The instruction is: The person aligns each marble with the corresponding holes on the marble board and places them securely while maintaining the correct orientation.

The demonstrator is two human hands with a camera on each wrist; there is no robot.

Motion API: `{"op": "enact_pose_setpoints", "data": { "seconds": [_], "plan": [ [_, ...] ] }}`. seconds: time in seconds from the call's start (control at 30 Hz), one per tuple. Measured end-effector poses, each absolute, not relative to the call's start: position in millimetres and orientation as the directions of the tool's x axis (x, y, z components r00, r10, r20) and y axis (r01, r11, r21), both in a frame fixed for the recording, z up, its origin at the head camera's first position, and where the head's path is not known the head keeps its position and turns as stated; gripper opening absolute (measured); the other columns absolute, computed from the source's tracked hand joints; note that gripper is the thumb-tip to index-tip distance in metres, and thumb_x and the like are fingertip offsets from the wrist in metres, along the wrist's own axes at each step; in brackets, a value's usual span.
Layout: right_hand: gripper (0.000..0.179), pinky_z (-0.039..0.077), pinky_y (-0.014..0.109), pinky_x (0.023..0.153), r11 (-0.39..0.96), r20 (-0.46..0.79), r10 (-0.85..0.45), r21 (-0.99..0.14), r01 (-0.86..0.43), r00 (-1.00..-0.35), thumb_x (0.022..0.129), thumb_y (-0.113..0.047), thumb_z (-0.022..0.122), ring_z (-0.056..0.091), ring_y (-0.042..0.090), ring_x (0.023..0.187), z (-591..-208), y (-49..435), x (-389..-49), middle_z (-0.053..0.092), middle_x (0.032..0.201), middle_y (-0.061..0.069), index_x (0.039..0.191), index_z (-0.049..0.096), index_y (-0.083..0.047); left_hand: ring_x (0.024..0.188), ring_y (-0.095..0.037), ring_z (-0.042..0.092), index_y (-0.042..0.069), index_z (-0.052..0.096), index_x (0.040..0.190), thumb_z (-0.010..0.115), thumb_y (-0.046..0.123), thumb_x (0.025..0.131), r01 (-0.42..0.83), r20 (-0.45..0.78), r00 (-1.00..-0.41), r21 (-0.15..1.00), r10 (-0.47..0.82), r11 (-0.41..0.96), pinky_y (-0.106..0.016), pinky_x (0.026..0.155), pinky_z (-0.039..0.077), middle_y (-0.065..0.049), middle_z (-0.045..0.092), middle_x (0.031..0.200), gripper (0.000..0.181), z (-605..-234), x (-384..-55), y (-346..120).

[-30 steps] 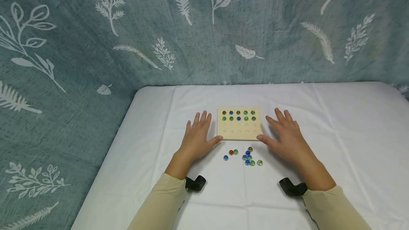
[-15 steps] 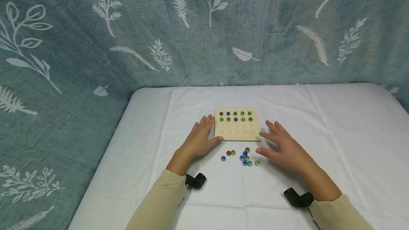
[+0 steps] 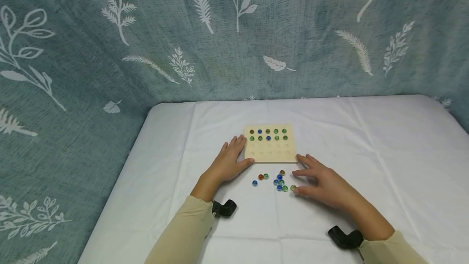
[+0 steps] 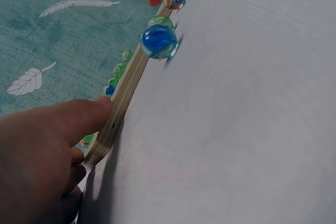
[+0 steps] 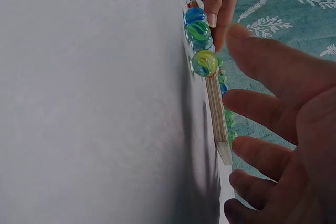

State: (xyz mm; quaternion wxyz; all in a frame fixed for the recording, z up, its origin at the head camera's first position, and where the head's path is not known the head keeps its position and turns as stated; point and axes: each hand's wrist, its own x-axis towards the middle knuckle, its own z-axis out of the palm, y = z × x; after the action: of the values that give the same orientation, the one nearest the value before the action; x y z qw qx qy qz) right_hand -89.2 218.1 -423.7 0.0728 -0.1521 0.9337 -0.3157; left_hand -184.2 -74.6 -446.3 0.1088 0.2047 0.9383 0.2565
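A pale wooden board [image 3: 271, 158] has two rows of dimples filled with glass marbles and two unfilled rows nearer me. My left hand [image 3: 227, 165] rests at its near left corner, thumb [image 4: 89, 116] on the edge and fingers extended along the side. Loose marbles lie scattered on the cloth in front. My right hand [image 3: 326, 184] is spread and empty beside them, its thumb tip right at a yellow-and-green marble [image 5: 205, 63]. Farther left lie a red marble [image 3: 261, 177] and a blue marble [image 4: 158, 41].
A white cloth [image 3: 234, 239] with fold creases covers the table. Behind and to the left hangs a teal curtain [image 3: 154, 23] with white leaf prints. A black wrist camera [image 3: 224, 208] sits on the left wrist and another camera [image 3: 345, 238] on the right.
My right hand has moved from the board's right corner toward me, down to the loose marbles. The left hand has drawn in against the board's left side.
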Motion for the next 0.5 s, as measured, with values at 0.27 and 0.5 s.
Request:
{"op": "enact_pose_setpoints", "data": {
  "seconds": [0.27, 0.5],
  "plan": [
    [0.044, 0.029, 0.065, 0.112, 0.73, -0.027, -0.336, -0.639, -0.242, -0.941, 0.076, -0.042, 0.082, 0.025, 0.042, 0.147, -429.5, 218.2, -86.2, 0.039, 0.156, 0.01, 0.113, 0.076, -0.019, 0.153, -0.017, 0.008, 0.013, 0.021, 0.158, 0.056, 0.05, 0.096, 0.328, -0.093, -0.897, 0.515, 0.432, 0.792, -0.039, 0.127, 0.002, 0.0, 0.019, 0.164, 0.08, -450.9, -183.1, -73.7],
    [0.034, 0.027, 0.065, 0.113, 0.713, -0.002, -0.329, -0.656, -0.247, -0.944, 0.074, -0.035, 0.085, 0.022, 0.04, 0.148, -435.4, 216.1, -85.2, 0.037, 0.157, 0.01, 0.104, 0.079, -0.022, 0.154, -0.018, 0.008, 0.013, 0.02, 0.158, 0.055, 0.05, 0.096, 0.341, -0.083, -0.894, 0.508, 0.439, 0.791, -0.04, 0.126, 0.002, -0.001, 0.018, 0.165, 0.08, -452.6, -181.8, -73.6]
  ]
}}
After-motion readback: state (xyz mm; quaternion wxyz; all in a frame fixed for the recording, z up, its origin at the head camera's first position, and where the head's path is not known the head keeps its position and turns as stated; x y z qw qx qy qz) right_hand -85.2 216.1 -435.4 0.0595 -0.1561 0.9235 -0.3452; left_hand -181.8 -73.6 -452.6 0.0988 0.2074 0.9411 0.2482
